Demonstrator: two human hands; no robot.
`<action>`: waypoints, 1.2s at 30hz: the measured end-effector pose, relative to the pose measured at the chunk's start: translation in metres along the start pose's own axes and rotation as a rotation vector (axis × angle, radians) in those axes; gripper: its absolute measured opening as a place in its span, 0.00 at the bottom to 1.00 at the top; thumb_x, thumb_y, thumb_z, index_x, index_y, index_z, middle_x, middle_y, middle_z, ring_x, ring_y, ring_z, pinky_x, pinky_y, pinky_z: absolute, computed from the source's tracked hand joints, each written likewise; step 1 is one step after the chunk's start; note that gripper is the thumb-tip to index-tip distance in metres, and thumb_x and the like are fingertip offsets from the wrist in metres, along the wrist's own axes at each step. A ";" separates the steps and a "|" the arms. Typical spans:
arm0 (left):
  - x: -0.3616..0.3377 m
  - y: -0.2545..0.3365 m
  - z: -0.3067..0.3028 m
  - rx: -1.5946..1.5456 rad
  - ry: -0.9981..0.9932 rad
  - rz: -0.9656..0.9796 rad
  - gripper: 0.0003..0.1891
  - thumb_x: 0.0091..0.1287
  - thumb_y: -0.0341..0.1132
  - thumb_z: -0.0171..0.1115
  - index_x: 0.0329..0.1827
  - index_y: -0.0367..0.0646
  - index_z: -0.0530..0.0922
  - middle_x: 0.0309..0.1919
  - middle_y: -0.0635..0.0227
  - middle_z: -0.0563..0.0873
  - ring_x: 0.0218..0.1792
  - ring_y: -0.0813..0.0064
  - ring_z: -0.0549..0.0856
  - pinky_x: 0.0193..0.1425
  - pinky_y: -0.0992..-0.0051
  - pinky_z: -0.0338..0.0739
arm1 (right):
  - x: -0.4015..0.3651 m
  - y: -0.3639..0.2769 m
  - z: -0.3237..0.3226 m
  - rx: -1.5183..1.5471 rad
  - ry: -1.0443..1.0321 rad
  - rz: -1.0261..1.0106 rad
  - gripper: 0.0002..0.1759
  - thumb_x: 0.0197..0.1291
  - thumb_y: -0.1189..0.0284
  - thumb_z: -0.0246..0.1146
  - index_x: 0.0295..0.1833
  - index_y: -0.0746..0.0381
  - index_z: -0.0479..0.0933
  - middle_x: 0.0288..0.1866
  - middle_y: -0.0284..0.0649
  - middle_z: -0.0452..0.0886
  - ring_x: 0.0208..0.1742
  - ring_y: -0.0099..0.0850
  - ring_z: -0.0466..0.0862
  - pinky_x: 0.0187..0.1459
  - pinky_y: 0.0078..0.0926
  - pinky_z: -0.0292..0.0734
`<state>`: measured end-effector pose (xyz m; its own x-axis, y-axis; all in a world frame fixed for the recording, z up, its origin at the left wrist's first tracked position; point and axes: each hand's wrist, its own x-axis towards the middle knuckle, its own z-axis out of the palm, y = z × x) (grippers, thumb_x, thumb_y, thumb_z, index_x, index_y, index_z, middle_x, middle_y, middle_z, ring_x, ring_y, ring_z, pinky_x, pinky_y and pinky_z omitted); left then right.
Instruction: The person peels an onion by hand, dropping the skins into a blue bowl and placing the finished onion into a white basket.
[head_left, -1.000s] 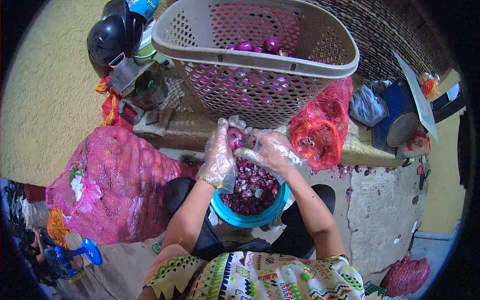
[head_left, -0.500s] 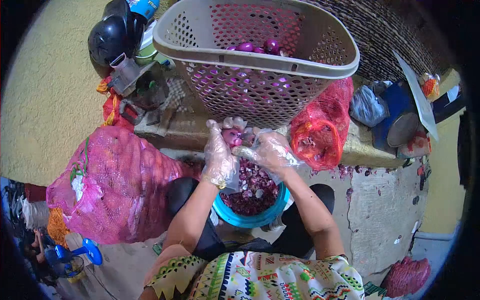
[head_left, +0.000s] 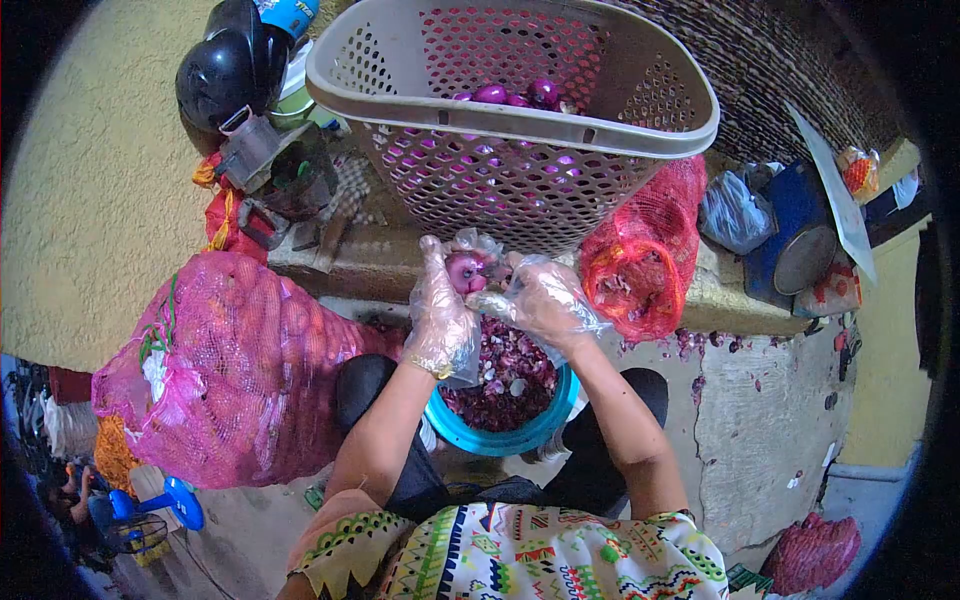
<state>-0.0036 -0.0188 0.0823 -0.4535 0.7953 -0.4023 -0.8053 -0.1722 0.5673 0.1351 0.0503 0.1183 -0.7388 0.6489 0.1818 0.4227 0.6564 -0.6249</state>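
Shifted slightly, the onion (head_left: 464, 270) is clamped in the left hand (head_left: 440, 318); right hand (head_left: 546, 302) grip unclear.

The tub (head_left: 478, 438) is turquoise, the basket (head_left: 540, 125) greyish-beige. Bright zigzags and triangles pattern the white shirt (head_left: 510, 550).

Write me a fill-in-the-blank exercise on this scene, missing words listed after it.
The left hand holds an ____ close to the right hand. Both hands wear clear plastic ____. The big pink sack lies on the person's ____ side. The walls of the basket are full of ____.

onion; gloves; left; holes
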 end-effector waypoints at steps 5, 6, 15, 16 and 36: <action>-0.001 0.000 -0.003 0.033 -0.014 0.011 0.29 0.74 0.65 0.48 0.50 0.45 0.79 0.39 0.63 0.87 0.33 0.73 0.87 0.28 0.81 0.83 | 0.001 0.007 0.006 -0.023 0.063 -0.046 0.37 0.46 0.35 0.71 0.41 0.61 0.82 0.22 0.45 0.81 0.26 0.45 0.83 0.31 0.44 0.75; -0.002 0.002 -0.001 0.040 -0.032 0.011 0.30 0.74 0.65 0.48 0.50 0.45 0.80 0.38 0.64 0.87 0.32 0.75 0.86 0.27 0.84 0.81 | 0.001 0.006 0.005 -0.023 0.063 -0.045 0.37 0.46 0.35 0.71 0.41 0.61 0.82 0.22 0.45 0.81 0.26 0.45 0.83 0.31 0.44 0.75; -0.006 0.001 0.006 -0.005 -0.165 0.134 0.27 0.76 0.62 0.46 0.43 0.43 0.75 0.41 0.59 0.84 0.46 0.62 0.84 0.53 0.59 0.83 | 0.002 0.001 -0.001 -0.016 0.076 -0.078 0.32 0.55 0.39 0.66 0.38 0.61 0.83 0.24 0.50 0.82 0.29 0.50 0.84 0.33 0.48 0.77; -0.004 0.000 0.004 -0.004 -0.165 0.133 0.27 0.76 0.62 0.46 0.43 0.43 0.75 0.41 0.59 0.84 0.46 0.62 0.84 0.53 0.59 0.83 | 0.003 0.004 0.000 -0.024 0.039 -0.068 0.30 0.57 0.41 0.65 0.38 0.61 0.83 0.25 0.51 0.82 0.29 0.51 0.85 0.34 0.48 0.77; -0.007 0.003 0.009 0.050 -0.127 0.135 0.26 0.76 0.62 0.46 0.45 0.44 0.75 0.41 0.59 0.83 0.44 0.62 0.85 0.48 0.58 0.87 | 0.001 0.004 -0.008 -0.006 0.020 -0.099 0.32 0.54 0.38 0.67 0.39 0.60 0.82 0.24 0.48 0.82 0.30 0.48 0.85 0.34 0.47 0.77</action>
<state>0.0008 -0.0199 0.0928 -0.5017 0.8345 -0.2280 -0.7189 -0.2556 0.6465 0.1399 0.0569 0.1217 -0.7665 0.5885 0.2572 0.3515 0.7195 -0.5990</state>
